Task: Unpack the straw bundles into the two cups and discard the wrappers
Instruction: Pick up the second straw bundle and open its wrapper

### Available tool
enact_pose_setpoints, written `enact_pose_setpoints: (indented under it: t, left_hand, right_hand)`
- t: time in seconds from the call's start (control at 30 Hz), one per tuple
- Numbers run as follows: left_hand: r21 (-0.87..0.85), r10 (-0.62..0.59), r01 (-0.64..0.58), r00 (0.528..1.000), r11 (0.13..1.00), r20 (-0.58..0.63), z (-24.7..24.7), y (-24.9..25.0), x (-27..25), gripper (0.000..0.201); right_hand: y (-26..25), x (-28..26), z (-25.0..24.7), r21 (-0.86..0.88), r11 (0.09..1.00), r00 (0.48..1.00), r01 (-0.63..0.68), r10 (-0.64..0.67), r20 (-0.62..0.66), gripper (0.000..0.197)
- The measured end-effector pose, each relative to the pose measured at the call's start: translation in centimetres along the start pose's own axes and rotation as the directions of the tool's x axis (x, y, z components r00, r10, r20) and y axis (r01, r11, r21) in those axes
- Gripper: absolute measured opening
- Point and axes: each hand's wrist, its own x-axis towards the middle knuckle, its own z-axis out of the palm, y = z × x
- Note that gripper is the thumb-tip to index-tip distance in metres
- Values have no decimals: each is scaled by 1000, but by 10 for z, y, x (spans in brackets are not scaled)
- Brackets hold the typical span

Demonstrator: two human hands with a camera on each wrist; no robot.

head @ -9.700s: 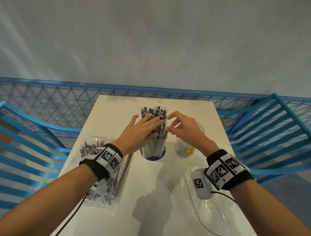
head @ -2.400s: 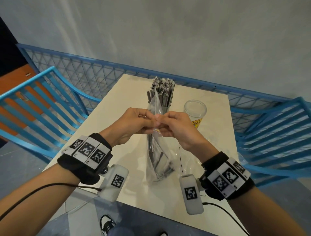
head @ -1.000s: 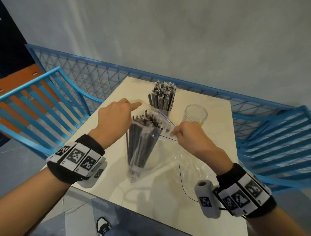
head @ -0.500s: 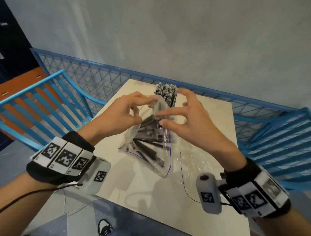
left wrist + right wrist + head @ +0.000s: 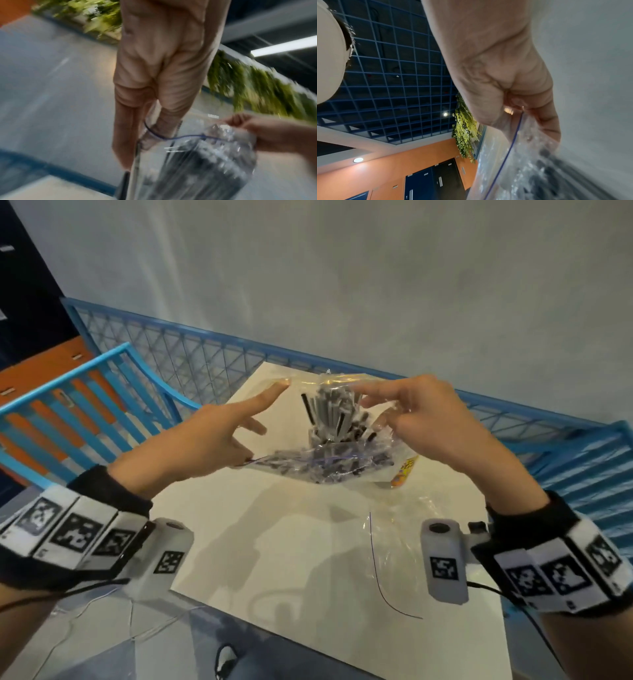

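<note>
Above white table (image 5: 308, 559), both hands now pinch the straw bag (image 5: 329, 463) tipped level; earlier it hung upright.

Bag of straws (image 5: 329, 463) between my hands above table (image 5: 291, 559); cup (image 5: 400, 474) behind bag; empty wrapper (image 5: 404, 542) before cup.
</note>
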Motion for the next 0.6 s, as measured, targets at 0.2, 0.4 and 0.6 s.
enact_pose_setpoints:
  t: [0.2,0.4,0.6]
  left_hand:
    - [-597,-54,-44,988,801,-144,-25,2,20,65]
    - [-697,204,-33,965,716,164,-47,-11,41,107]
    - [-344,294,-208,931,916,218,-50,-15,66,136]
  right_hand:
    - [-2,8,-12,-129,988,989,-85,99,111,81]
    - [-15,19,-11,197,963,979,-184,162,125,80]
    - [-30,34,-11,365,900,969,-239,200,143,84]
